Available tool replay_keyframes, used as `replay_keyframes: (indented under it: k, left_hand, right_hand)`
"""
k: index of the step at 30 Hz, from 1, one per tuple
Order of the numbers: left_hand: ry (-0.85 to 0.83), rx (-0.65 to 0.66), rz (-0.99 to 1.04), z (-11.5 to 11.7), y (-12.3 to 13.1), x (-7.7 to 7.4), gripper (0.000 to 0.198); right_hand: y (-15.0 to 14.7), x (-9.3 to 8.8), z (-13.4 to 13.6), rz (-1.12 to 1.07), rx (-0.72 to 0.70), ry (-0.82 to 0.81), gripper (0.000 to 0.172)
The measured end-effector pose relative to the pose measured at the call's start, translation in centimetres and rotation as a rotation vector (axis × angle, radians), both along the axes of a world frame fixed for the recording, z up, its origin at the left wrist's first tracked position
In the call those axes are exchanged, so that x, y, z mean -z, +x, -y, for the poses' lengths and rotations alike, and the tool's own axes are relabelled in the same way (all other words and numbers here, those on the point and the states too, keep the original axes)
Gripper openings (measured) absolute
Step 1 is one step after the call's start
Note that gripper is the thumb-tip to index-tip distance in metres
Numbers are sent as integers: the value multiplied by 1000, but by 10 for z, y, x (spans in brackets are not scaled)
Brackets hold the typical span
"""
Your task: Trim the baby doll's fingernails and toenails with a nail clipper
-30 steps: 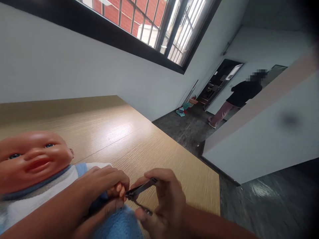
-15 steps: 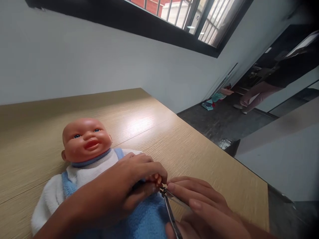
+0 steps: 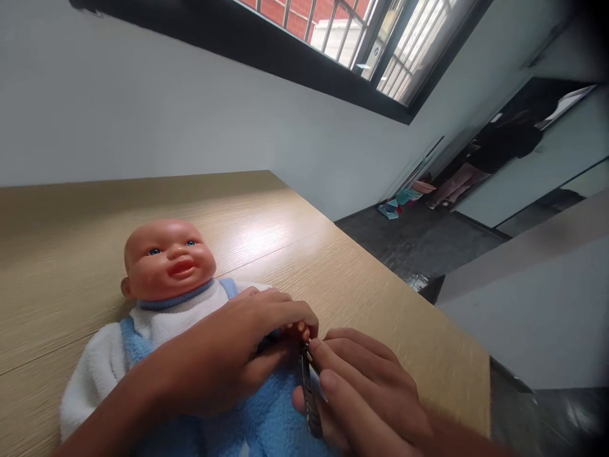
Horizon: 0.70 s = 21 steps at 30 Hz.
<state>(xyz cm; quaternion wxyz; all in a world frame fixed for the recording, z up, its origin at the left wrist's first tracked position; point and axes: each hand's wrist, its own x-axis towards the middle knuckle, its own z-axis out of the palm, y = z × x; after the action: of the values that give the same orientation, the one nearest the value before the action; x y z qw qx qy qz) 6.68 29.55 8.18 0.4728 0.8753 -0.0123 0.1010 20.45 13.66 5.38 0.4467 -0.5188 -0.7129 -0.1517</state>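
A baby doll (image 3: 169,263) in a white fleece top and blue overalls lies face up on the table. My left hand (image 3: 252,336) reaches across its chest, fingers wrapped round the doll's small hand (image 3: 302,329), whose fingertips poke out. In my right hand (image 3: 366,387) is a metal nail clipper (image 3: 310,400), pinched between thumb and fingers. The clipper's head is right at the doll's fingertips; whether it touches them I cannot tell. Most of the doll's arm is hidden under my left hand.
The wooden table (image 3: 404,311) ends in an edge on the right. Behind it are a pale wall (image 3: 190,120) and a barred window (image 3: 333,32). A person in dark clothes (image 3: 504,136) stands far right, near cleaning things (image 3: 399,200) on the floor.
The nail clipper has turned more upright, and its two arms are closer together. My right hand has shifted slightly left. The person in the background has moved farther away.
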Motion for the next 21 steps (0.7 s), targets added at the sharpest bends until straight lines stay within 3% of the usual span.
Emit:
replay_keyframes:
  k: [5,8,14,21]
  left_hand:
    - [-9,1,3,0,-1,3,20]
    - [-9,1,13,-1,-1,6,21]
    - [0,-8,36,0,-1,7,21]
    - [7,-22,15,0,1,4,15]
  right_hand:
    - [0,-18,-4,86,-4,-46,21]
    - [0,-15,-4,63,-40,-96,11]
    - [1,-1,3,84,37,-43,17]
    - [1,-18,-3,128,-22,-21,8]
